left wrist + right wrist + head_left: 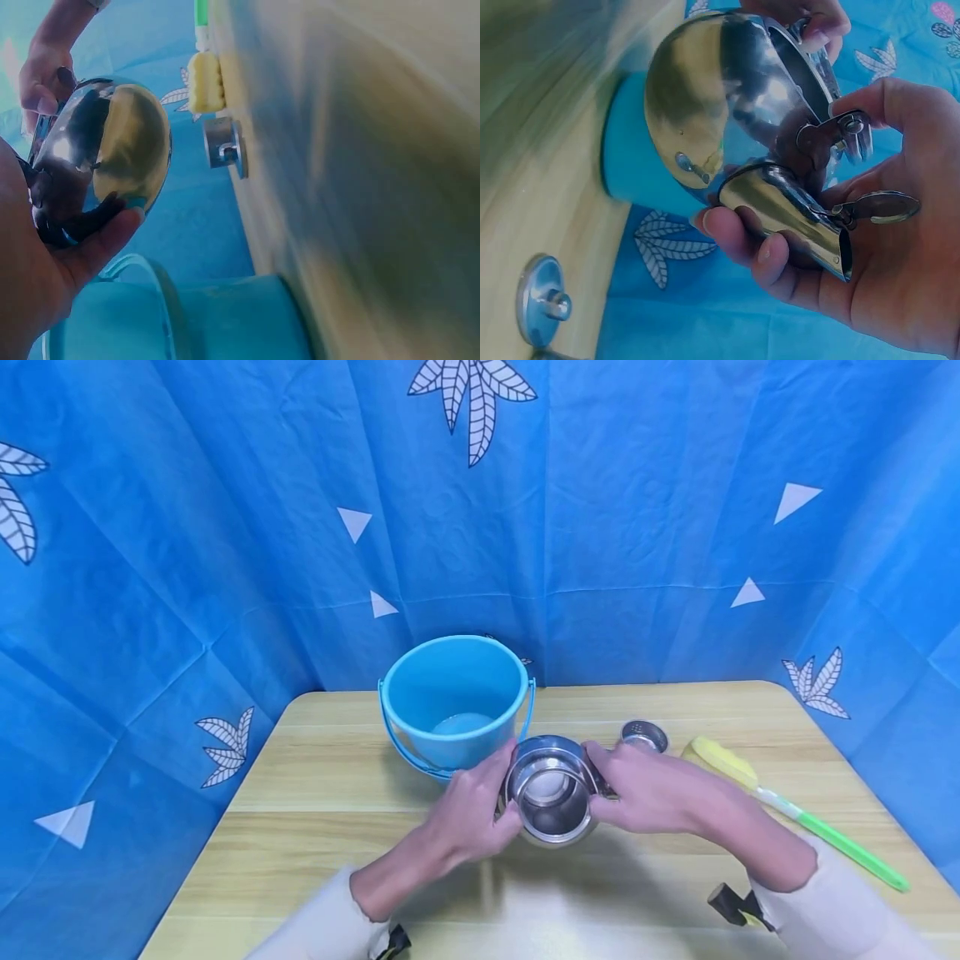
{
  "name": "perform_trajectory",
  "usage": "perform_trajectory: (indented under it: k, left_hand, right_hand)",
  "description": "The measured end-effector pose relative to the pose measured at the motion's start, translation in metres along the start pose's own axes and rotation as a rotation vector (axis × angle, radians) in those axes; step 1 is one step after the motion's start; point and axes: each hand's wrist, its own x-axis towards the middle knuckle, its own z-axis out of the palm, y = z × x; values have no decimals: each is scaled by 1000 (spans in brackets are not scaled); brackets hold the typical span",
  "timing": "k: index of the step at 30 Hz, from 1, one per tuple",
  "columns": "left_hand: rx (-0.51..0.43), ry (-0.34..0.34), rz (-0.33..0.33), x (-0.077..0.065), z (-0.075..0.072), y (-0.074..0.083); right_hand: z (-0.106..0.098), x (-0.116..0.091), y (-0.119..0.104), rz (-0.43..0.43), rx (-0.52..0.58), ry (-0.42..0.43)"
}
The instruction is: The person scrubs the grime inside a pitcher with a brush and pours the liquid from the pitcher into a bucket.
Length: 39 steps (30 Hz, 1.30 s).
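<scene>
A shiny stainless steel kettle (556, 837) is held above the table by both hands, its round mouth uncovered and facing up toward the head view. My left hand (474, 806) grips its left side, thumb near the rim. The right hand (648, 787) holds the opposite side; in the right wrist view its fingers curl under the short spout (784, 214), whose small flap (885, 206) stands open. The kettle's rounded body (124, 142) reflects the table in the left wrist view. Beyond the right hand lies a small metal strainer piece (645, 735) with holes.
A light blue bucket (420, 681) with its handle lowered stands behind the left hand; something pale shows at its bottom. On the right lies a brush with a yellow sponge head (722, 762) and green handle (851, 847). A blue patterned curtain (622, 527) surrounds the wooden table (315, 835).
</scene>
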Motion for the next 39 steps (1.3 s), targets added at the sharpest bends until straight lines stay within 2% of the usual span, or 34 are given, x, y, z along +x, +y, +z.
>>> perform_trajectory:
  k: [7, 18, 27, 34, 39]
  left_hand:
    - [-36, -39, -52, -6, 11, -5]
    - [-51, -57, -118, -10, 23, -10]
    - [-26, -143, -210, -9, 26, -13]
    - [-47, -146, -200, -8, 32, -19]
    - [-73, -155, -229, -8, 36, -23]
  right_hand:
    - [10, 1, 3, 81, 43, -80]
    - [23, 9, 15, 53, 108, -119]
    - [32, 18, 24, 62, 140, -189]
    - [35, 22, 30, 52, 176, -228]
    - [38, 26, 35, 28, 182, -242]
